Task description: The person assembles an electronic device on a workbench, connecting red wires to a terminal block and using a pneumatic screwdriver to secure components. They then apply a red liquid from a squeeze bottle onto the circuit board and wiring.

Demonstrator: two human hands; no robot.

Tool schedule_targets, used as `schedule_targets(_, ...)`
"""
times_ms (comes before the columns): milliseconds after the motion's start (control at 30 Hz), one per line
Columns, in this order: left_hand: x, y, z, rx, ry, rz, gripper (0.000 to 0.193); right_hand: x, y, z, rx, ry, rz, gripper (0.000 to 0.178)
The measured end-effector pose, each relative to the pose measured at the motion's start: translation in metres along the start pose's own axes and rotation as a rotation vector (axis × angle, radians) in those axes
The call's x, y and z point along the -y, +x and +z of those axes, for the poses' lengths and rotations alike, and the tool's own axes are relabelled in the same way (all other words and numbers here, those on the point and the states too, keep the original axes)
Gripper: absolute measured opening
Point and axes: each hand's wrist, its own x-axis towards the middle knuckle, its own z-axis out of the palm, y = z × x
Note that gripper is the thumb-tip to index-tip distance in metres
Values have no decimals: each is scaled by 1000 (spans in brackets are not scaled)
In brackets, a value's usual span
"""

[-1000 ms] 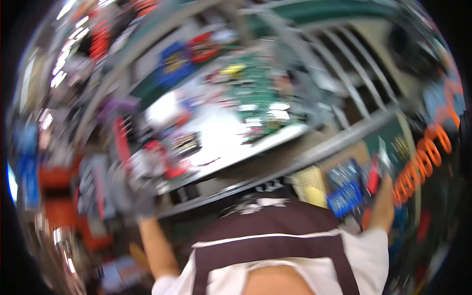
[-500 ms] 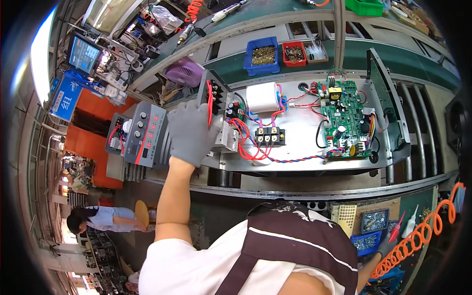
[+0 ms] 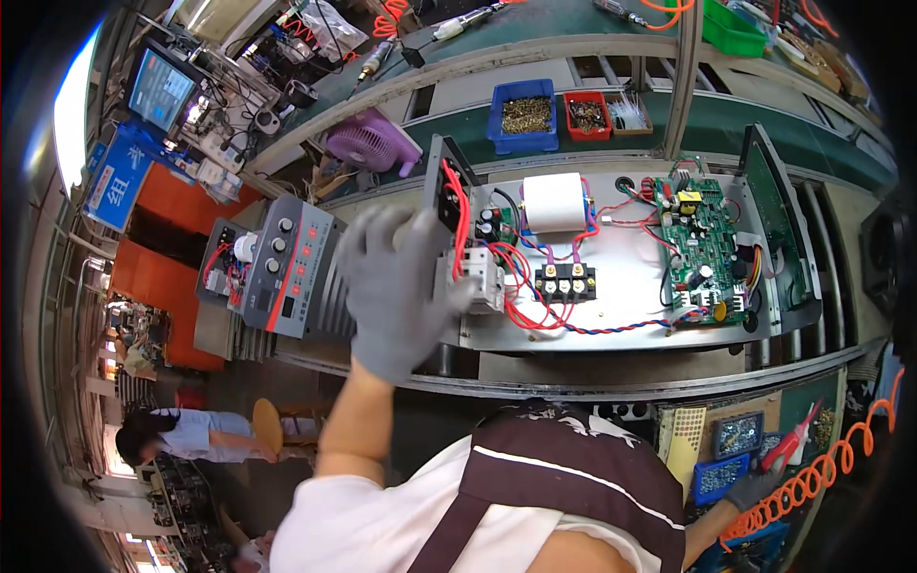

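Observation:
My left hand [image 3: 401, 296], in a grey glove, is raised at the left end of an open metal chassis [image 3: 626, 315], fingers spread. It covers part of the chassis' end panel and is beside red wires [image 3: 458, 215] and a grey-white breaker block [image 3: 485, 280]. A white cylindrical part [image 3: 554, 202], a black terminal block [image 3: 565, 283] and a green circuit board [image 3: 707, 253] are mounted in the chassis. Low on the right, my gloved right hand [image 3: 753, 489] is closed at the lower end of a red tool with a slim tip [image 3: 791, 445]; the coiled hose partly hides the arm.
A grey control panel unit [image 3: 282, 267] stands left of the chassis. Blue [image 3: 522, 116] and red [image 3: 587, 115] bins of small parts sit behind it. Blue screw trays [image 3: 721, 477] and an orange coiled hose [image 3: 812, 487] are at right. Another person [image 3: 196, 433] is at lower left.
My left hand has come off the end panel's top and shifted right and slightly down in view. My right hand and the red tool have moved right. The whole view has shifted slightly.

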Motion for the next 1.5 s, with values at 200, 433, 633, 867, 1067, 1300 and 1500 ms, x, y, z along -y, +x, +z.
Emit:
schedule_targets(200, 4, -33, 16, -50, -207, -85, 36, 58, -45, 86, 776, 590, 31, 71)
schedule_targets(433, 10, -38, 32, -143, -432, -69, 21, 154, -192, 313, 547, 591, -36, 53)
schedule_targets(633, 8, -37, 34, -152, -558, -109, 21, 152, -235, 404, 981, 343, 17, 30)
schedule_targets(867, 8, -38, 35, -143, -551, -119, 21, 142, -258, 433, 1006, 344, 159, 33)
schedule_targets(1067, 7, -37, 35, -130, -583, -123, 22, 146, -261, 436, 1055, 330, 103, 31)
schedule_targets(1300, 7, -37, 33, -123, -580, -134, 23, 148, -256, 439, 1004, 256, -93, 31)
schedule_targets(1500, 6, -38, 36, -124, -595, -141, 23, 134, -263, 454, 998, 292, -166, 36)
